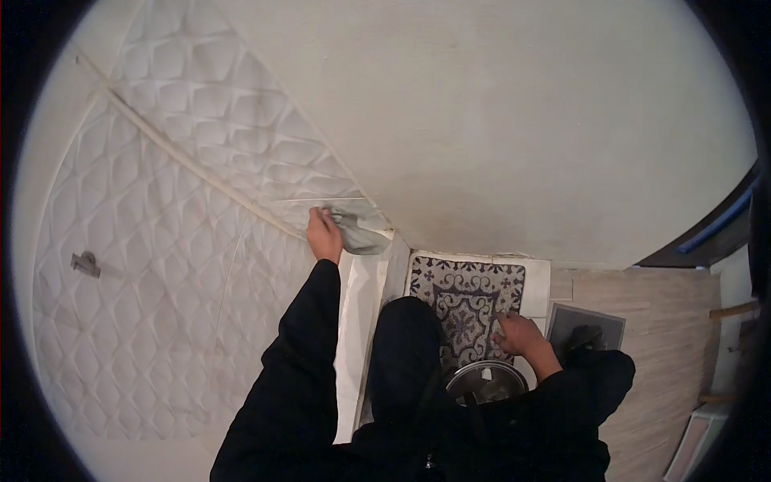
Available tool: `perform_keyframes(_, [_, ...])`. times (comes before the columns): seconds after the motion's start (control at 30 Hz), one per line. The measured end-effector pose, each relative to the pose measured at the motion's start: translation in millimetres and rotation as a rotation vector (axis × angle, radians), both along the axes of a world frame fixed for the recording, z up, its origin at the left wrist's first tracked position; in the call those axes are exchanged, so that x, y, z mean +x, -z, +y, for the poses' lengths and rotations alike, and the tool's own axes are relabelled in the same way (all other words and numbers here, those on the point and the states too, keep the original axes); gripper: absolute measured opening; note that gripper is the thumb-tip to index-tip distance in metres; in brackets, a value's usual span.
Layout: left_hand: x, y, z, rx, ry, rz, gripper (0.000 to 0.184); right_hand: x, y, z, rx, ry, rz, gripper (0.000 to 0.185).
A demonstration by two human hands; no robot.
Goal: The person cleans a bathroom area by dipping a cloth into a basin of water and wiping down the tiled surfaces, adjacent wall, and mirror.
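Note:
My left hand is closed on a grey cloth. The cloth lies bunched against the low end of the white quilted-pattern wall tiles, near the corner with the plain wall. My right hand hangs above a patterned floor tile or mat, its fingers curled in with nothing visible in them. Just below that hand, close to my body, stands a round metal-rimmed bucket or pot. A small pale thing shows at its rim, and my dark clothing hides part of it.
A white ledge runs beside my knee. The plain wall rises ahead. To the right are a grey square mat with my foot on it and a wood-look floor. A metal fixture sticks out of the left tiles.

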State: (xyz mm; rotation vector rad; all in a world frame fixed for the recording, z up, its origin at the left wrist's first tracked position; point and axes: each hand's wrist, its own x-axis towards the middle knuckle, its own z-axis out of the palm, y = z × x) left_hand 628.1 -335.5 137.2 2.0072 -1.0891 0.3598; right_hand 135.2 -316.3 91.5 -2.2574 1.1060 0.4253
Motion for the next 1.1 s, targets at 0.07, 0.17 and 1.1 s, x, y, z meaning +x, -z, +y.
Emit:
perform_keyframes(0.07, [18,20,1,-0.129,-0.235,0.361,0.027,2,-1,1,-0.011,-0.016,-0.007,0.061])
perform_keyframes(0.17, [26,28,-1,-0.401,-0.075,1.222,0.029,2,-1,1,0.023,-0.033,0.059,0.060])
perform_keyframes(1.1, [-46,-48,-43,-0.628,0.348,1.748,0.118,11,1,1,0.053,-0.058,-0.017,0.065])
